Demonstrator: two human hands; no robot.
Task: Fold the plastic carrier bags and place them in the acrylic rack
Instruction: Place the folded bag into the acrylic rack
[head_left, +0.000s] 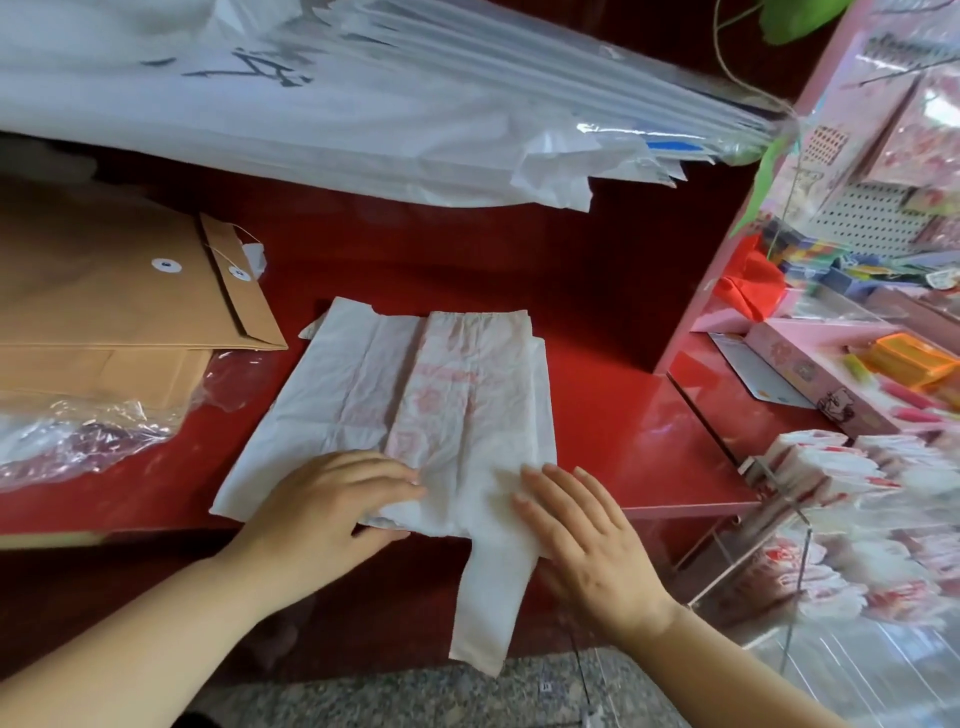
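Left hand (322, 501) and right hand (587, 540) lie flat, fingers straight, pressing the bag (457, 395) on the red counter (623, 415); rack (802, 561) lower right.

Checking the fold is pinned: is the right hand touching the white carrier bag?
Touching. The head view shows the right hand lying flat on the white carrier bag, fingers straight.

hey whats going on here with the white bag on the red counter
A person is pressing a white plastic carrier bag flat on the red counter. The left hand and the right hand both lie on its near end, fingers fairly straight. The bag looks partly folded lengthwise, and one handle hangs over the counter edge. It is not yet in the acrylic rack at the right, which holds folded bags.
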